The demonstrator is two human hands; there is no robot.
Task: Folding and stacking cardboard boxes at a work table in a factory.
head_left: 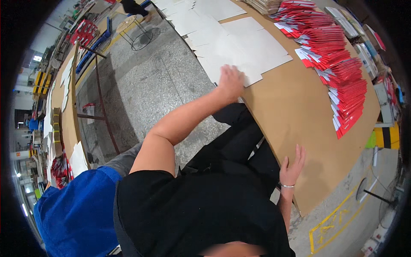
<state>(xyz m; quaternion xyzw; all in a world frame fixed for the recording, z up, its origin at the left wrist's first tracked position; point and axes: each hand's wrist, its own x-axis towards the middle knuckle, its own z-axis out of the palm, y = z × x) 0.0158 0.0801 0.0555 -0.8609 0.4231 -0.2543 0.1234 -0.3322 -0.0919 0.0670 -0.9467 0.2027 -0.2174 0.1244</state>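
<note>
My left hand (231,82) reaches across to the near corner of the white cardboard sheets (239,45), which lie overlapping on the brown table (295,103). Its fingers are blurred, and whether they pinch a sheet cannot be made out. Beside the table's near edge rests my right hand (293,169), fingers stretched out and holding nothing, a silvery bracelet at its wrist. Past the bare brown board, on the right, red-and-white folded card pieces (342,81) stand in several fanned rows.
Behind the red rows are more stacked packs (342,21). Left of the table lies grey floor with a round-seated wire stool (136,32). Another table (70,107) stands further left, and a blue cloth (81,210) is close by my left side. Yellow tape (325,231) marks the floor at right.
</note>
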